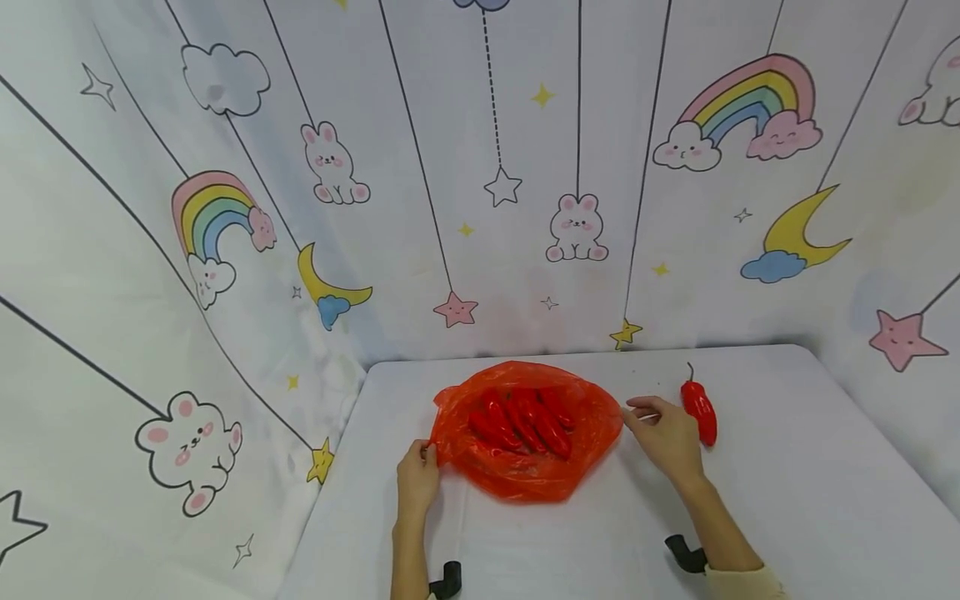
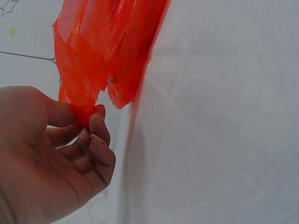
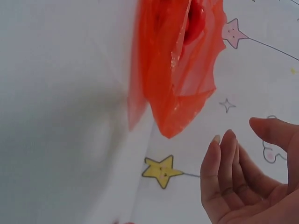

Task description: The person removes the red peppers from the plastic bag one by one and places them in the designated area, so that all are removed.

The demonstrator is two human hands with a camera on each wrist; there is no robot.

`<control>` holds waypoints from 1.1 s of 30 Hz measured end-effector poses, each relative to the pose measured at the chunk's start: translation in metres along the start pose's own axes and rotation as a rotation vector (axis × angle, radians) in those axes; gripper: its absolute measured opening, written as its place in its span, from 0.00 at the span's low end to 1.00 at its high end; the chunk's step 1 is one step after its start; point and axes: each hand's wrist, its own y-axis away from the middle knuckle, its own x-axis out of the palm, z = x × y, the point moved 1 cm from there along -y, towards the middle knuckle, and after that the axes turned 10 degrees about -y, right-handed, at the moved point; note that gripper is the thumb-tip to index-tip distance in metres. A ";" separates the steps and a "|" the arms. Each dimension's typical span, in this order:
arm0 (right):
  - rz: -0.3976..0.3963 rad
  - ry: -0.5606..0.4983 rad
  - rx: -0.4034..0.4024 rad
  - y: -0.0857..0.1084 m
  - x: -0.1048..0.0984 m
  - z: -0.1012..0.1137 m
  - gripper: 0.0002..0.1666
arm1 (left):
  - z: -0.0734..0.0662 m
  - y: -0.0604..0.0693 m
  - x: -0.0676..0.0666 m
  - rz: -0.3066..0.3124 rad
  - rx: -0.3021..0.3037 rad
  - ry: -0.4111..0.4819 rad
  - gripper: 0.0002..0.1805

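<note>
Plastic bag (image 1: 502,482) between my hands, soft, probably slippery; best gripped by its rim (image 1: 517,367). Left hand (image 1: 417,477) pinches it; right hand (image 1: 670,439) loose, holding nothing.

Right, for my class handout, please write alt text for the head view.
A wide-open, thin red plastic bag of glossy, elongated red peppers lies on a white table, its left edge pinched in a person's left grip. The person's right grip, relaxed, is just off the bag's right edge, near one loose red pepper.
</note>
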 end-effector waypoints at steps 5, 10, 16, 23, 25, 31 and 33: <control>0.066 -0.020 0.005 0.002 0.017 0.006 0.25 | 0.002 -0.001 0.001 -0.005 0.006 0.003 0.09; 0.111 -0.031 -0.003 0.001 0.035 0.007 0.23 | 0.002 -0.002 0.002 -0.002 -0.009 0.005 0.10; 0.134 -0.057 -0.042 -0.003 0.055 0.002 0.21 | 0.002 -0.002 0.003 0.007 -0.022 0.005 0.10; 0.175 -0.044 -0.075 -0.010 0.074 -0.006 0.21 | 0.003 -0.002 0.001 -0.008 -0.007 0.003 0.09; 0.186 -0.041 -0.068 -0.012 0.079 -0.008 0.21 | 0.003 -0.002 0.001 -0.005 -0.010 0.003 0.09; 0.206 -0.012 -0.043 -0.017 0.087 -0.009 0.23 | 0.002 -0.002 0.002 0.000 -0.016 0.008 0.10; 0.221 -0.008 -0.046 -0.017 0.089 -0.008 0.24 | 0.002 -0.002 0.002 0.002 -0.013 0.004 0.10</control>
